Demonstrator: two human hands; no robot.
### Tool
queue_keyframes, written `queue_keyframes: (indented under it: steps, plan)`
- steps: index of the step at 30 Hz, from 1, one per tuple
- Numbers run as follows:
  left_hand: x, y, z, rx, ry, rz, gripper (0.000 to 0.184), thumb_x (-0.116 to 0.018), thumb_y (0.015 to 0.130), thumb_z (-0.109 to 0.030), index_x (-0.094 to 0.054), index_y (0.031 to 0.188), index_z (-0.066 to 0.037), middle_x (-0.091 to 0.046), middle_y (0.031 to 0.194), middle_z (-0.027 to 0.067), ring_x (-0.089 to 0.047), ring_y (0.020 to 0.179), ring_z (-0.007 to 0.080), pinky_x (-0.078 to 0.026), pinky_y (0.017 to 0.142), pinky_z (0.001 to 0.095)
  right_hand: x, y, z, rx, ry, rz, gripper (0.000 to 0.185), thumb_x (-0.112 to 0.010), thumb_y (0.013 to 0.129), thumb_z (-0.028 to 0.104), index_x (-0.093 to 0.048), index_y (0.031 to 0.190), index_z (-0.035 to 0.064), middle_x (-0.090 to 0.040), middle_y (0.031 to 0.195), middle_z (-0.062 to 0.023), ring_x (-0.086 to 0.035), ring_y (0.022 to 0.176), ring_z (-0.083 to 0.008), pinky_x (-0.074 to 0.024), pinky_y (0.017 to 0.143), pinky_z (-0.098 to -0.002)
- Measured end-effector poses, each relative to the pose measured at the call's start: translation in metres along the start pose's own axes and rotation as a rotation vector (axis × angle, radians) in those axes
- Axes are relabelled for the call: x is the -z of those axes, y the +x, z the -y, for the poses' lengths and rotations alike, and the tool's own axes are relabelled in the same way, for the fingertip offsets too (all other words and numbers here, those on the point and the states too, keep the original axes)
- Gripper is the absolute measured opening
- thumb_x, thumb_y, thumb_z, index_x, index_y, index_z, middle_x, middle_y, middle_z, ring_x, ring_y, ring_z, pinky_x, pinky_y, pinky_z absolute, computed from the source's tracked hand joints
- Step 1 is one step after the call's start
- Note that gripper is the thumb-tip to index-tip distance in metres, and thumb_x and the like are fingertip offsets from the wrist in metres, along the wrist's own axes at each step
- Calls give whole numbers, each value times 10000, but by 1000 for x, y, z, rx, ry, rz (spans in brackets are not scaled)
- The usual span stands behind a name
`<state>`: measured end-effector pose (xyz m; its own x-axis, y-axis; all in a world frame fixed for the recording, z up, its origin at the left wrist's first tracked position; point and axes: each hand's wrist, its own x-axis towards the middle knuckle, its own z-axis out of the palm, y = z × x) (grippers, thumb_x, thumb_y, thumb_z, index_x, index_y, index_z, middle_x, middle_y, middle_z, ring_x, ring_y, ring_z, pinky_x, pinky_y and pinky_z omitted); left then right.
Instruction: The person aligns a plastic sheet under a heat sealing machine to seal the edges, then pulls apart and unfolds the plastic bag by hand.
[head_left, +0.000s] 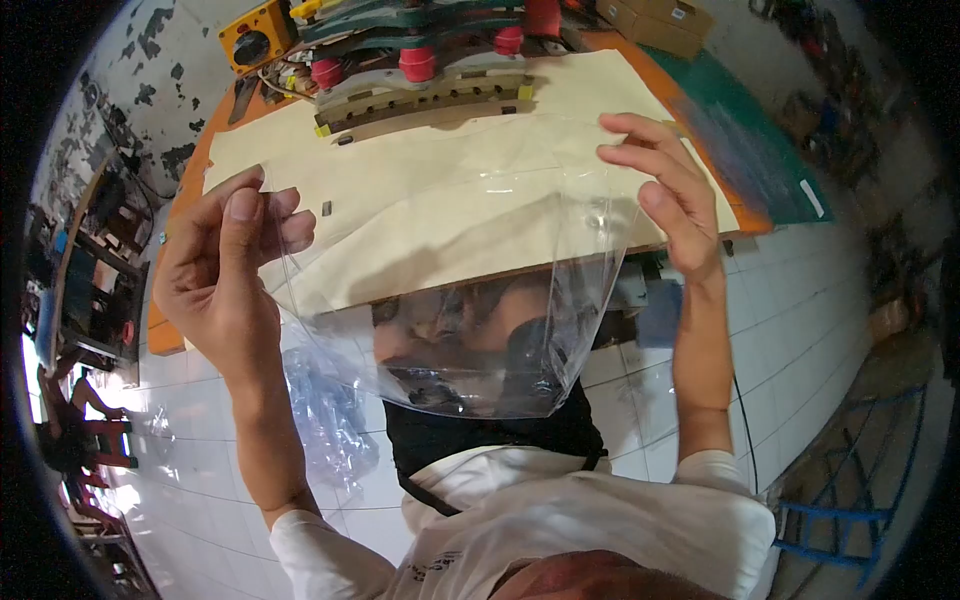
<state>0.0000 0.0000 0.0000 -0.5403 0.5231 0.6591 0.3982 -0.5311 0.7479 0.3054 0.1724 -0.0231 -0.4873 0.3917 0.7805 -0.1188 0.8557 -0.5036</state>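
A clear plastic bag stretches in front of my body, its upper edge over the cream sheet and its lower end above my lap. My left hand is closed on the bag's left edge, thumb pressed against the fingers. At the upper right corner of the bag, my right hand has its fingers curved and apart. Its thumb is at the bag's edge; whether it touches the plastic I cannot tell.
A cream sheet covers the orange-edged table. At its back stands a machine with red knobs and a metal bar, beside a yellow box. A green mat lies right. Crumpled clear plastic lies lower left; a blue rack stands lower right.
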Motion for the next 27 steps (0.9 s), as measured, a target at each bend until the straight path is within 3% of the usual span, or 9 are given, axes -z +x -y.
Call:
queue_keyframes:
  steps: [2,3,5,11,14,18,20,23,27]
  plan:
    - [1,2,-1,-15,8,16,208,-617,938,-100,-659,1035,79,-699,822,195,-704,662,212,-599,609,293,11,15,16,-79,-103,331,409,-489,795,12,-646,1173,21,-631,1224,-147,-622,1024,-259,-479,827,-325]
    - [-2,-3,-1,3,10,21,208,-617,938,-100,-659,1035,79,-699,822,195,-704,662,212,-599,609,293,17,18,20,-97,-99,335,409,-489,795,12,-646,1173,21,-631,1224,-147,-622,1024,-259,-479,827,-325]
    - [-3,-1,1,6,18,26,213,-616,938,-103,-658,1039,79,-699,820,194,-702,659,208,-595,610,294,21,35,24,109,-239,500,440,-507,722,-2,-650,1137,-27,-686,1110,-154,-631,780,-159,-446,580,-263]
    - [0,4,8,41,-20,73,244,-623,939,-134,-656,1061,74,-700,831,189,-697,663,201,-580,609,286,32,59,37,83,-389,846,423,-544,695,-56,-670,1091,24,-709,985,-116,-640,769,-218,-481,621,-322]
    - [0,9,11,53,-70,94,245,-620,941,-135,-653,1070,71,-700,841,187,-698,674,196,-575,613,277,33,62,29,206,-359,895,340,-623,729,-47,-691,1050,44,-710,954,-93,-636,787,-238,-490,679,-343]
    - [6,15,18,66,-93,92,240,-613,946,-131,-649,1073,70,-699,845,181,-698,680,192,-571,616,274,37,60,26,102,-299,944,241,-682,760,9,-722,994,53,-707,895,-88,-625,811,-241,-483,712,-335]
    - [11,17,25,99,-125,97,238,-609,949,-136,-649,1066,67,-698,844,171,-697,676,187,-568,611,274,42,58,28,-43,-291,917,191,-702,811,90,-725,999,65,-690,881,-73,-625,857,-248,-491,773,-343]
    - [17,17,36,149,-153,118,243,-610,949,-145,-648,1064,66,-698,843,163,-696,678,182,-567,610,274,40,41,20,0,-177,620,195,-740,752,64,-745,943,29,-708,806,-86,-615,861,-250,-486,759,-364]
    - [18,15,43,179,-169,144,249,-608,954,-155,-645,1105,39,-703,875,141,-693,680,162,-570,625,266,35,27,14,62,-191,491,191,-757,757,97,-746,932,21,-711,801,-86,-631,920,-247,-501,836,-397]
